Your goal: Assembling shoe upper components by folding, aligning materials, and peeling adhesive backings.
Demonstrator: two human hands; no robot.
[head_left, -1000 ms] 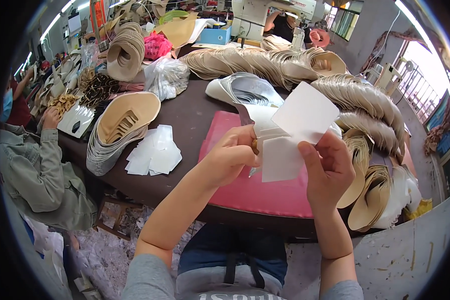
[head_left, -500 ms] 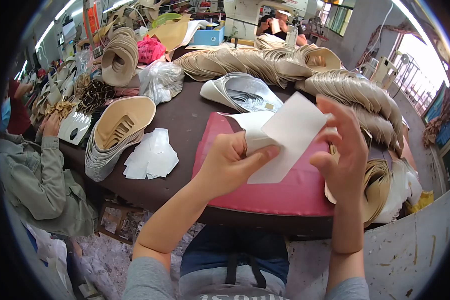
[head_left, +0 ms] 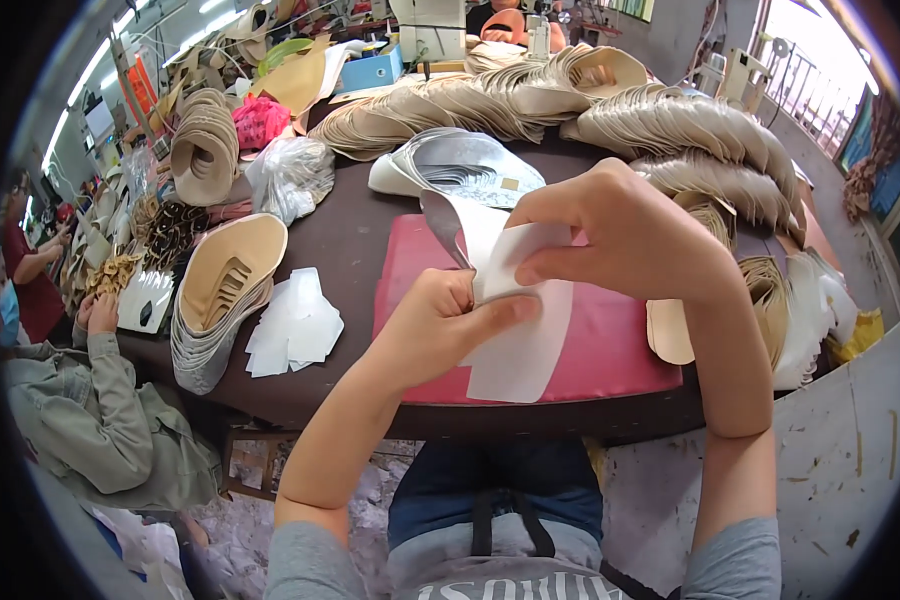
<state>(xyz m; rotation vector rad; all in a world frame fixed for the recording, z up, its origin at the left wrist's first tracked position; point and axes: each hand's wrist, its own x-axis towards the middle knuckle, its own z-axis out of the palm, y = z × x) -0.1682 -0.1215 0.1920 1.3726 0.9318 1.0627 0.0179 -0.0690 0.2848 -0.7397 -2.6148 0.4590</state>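
the step in hand, judged from the grip, is the seating of a thin white flexible sheet (head_left: pixel 520 350) against a curved white piece with a grey outer side (head_left: pixel 446 222), both at the centre of the frame. the left hand (head_left: pixel 440 325) is clamped on the sheet, thumb flat on its near face; its curled fingers are partly hidden. the right hand (head_left: pixel 620 235) is closed in a pinch on the sheet's upper part, bending it. the lower end of the sheet hangs over a red padded mat (head_left: pixel 610 350) on a dark brown table (head_left: pixel 355 210). the next move appears to call for a firm left thumb and even right-hand tension, since the thin sheet could crease or slip. containers are in the upper left of the frame: a blue rectangular box (head_left: pixel 372 72), its contents too small to identify; a clear crinkled plastic bag (head_left: pixel 292 180), holding pale items that cannot be told; and a bright pink plastic bag (head_left: pixel 260 122), its contents hidden. left of centre, a pile of loose white sheets (head_left: pixel 295 325) lies beside a nested stack of tan and grey curved shells (head_left: pixel 232 250).
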